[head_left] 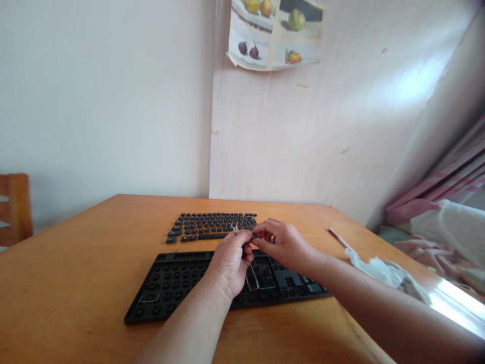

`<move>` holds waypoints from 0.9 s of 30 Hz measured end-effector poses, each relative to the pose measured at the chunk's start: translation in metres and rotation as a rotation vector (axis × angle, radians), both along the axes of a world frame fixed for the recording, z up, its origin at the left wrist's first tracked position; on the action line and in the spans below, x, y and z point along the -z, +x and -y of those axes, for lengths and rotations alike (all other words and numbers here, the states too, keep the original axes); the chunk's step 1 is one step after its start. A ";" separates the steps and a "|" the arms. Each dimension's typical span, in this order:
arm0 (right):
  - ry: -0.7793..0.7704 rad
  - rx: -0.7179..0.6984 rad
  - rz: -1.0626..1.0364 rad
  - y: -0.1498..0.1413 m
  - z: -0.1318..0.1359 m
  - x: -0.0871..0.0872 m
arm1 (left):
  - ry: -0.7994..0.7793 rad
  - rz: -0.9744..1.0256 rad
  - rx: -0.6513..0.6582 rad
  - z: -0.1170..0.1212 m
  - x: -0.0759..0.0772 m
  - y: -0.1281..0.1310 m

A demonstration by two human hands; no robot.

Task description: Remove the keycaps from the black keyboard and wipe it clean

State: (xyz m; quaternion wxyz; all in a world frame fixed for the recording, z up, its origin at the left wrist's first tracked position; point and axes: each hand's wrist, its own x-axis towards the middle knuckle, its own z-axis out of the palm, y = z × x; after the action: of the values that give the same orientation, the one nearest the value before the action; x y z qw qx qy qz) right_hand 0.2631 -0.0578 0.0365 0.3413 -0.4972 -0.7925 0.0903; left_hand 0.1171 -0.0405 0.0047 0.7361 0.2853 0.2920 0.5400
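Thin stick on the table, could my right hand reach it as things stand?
Likely yes: only tabletop shows between your right hand and the thin stick, though that hand seems busy with a black key.

The left hand (230, 260) hides part of the keyboard (178, 280); the right hand (282, 241) partly covers a small dark piece (254, 236). The poster (278, 34) is cut off at the top. Print on the loose keys (212, 222) is too small to read.

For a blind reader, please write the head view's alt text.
A person's left hand holds a silvery wire tool, the right hand a small dark piece, above a partly stripped, black, rectangular keyboard. Behind it, black keycaps lie in rows on a brown wooden table.
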 end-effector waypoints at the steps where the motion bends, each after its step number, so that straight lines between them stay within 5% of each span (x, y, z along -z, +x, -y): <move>1: 0.002 0.009 -0.002 0.001 0.000 0.001 | -0.001 -0.002 0.002 0.001 0.000 0.000; 7: -0.021 0.087 -0.090 0.003 -0.003 0.007 | 0.009 -0.007 0.068 0.004 -0.003 0.000; 19: -0.137 -0.160 0.021 0.019 -0.001 -0.025 | 0.016 -0.020 0.132 0.003 -0.011 -0.004; 27: -0.198 -0.186 -0.057 0.019 -0.003 -0.024 | 0.025 -0.064 0.145 0.004 -0.011 -0.004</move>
State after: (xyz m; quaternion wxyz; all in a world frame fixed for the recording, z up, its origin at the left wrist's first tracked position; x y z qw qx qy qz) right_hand 0.2822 -0.0550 0.0609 0.3032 -0.4500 -0.8124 0.2133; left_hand 0.1132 -0.0450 0.0152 0.7599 0.3320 0.2869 0.4796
